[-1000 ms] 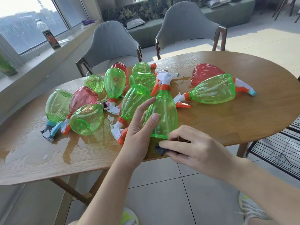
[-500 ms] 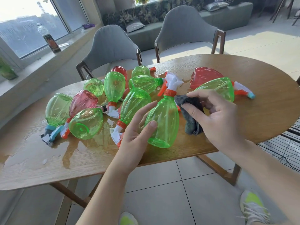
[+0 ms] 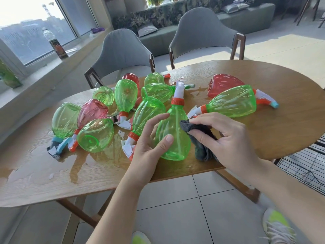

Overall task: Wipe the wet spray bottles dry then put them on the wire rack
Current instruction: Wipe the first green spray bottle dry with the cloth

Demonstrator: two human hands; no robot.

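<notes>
Left hand [image 3: 151,143] grips the upright translucent green plastic spray bottle [image 3: 173,136] near the bench's [image 3: 52,176] front edge. Right hand [image 3: 223,138] pinches a dark grey cloth [image 3: 202,138] against the bottle's right side. Black wire rack [image 3: 302,164] sits beyond the bench's right edge.

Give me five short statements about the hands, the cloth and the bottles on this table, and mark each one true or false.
1. The left hand holds the upright green bottle at its body. True.
2. The right hand holds a white paper towel. False: it grips a dark grey cloth.
3. The cloth is pressed to the bottle's white spray head. False: it touches the right side of the green body, below the orange collar.
4. Water lies pooled on the wooden table among the lying bottles. True.
5. Every bottle on the table is green. False: some are red, such as the red bottle at the far right.
</notes>
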